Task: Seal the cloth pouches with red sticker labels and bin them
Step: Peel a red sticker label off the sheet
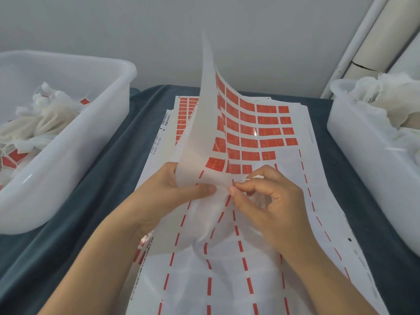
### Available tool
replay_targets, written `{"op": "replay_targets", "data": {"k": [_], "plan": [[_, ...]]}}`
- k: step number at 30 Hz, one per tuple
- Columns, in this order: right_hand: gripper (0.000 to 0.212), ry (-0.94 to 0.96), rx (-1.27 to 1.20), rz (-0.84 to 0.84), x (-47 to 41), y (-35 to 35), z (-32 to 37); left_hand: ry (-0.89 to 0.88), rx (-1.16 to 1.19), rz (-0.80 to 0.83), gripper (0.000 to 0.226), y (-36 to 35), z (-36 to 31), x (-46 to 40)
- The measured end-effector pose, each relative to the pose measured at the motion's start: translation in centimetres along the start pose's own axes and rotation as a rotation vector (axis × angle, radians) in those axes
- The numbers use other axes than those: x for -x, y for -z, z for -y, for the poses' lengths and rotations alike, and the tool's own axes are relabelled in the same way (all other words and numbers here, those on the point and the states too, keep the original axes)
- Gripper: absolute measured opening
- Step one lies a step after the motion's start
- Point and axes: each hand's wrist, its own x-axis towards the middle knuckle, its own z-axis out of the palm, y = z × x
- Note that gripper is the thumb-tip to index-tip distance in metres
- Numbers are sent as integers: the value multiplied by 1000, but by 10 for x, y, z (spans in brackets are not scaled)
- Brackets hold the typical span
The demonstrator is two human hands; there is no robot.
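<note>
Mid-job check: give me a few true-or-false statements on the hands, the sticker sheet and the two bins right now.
1. The left hand holds the sticker sheet lifted and curled upward. True.
2. The right hand is reaching into the right bin. False: it pinches at the sheet beside the left hand.
3. The left bin holds pouches with red stickers on them. True.
4. Every sticker on the sheet is unused. False: the near rows are gone, and only red dashes remain there.

Packing workshop: sticker sheets (261, 137) stacked on table, pouch-filled plastic bins (68, 160).
</note>
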Motion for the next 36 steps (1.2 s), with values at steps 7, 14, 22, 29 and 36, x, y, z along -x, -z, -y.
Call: {"op": "replay_targets", "data": {"k": [7,14,22,29,36], "plan": [[25,-18,12,3,2,-1,-2,20,-16,-18,26,1,-1,0],[24,47,133,-52,3,-4,-3,22,-52,-45,24,1,-5,2],[19,-61,-18,-11,0,0,1,81,111,-23,19,17,-6,4],[31,0,43,-81,2,-1,5,77,184,18,23,10,0,0],[36,104,200,-133,2,-5,2,-1,90,40,40,-5,2,-3]]}}
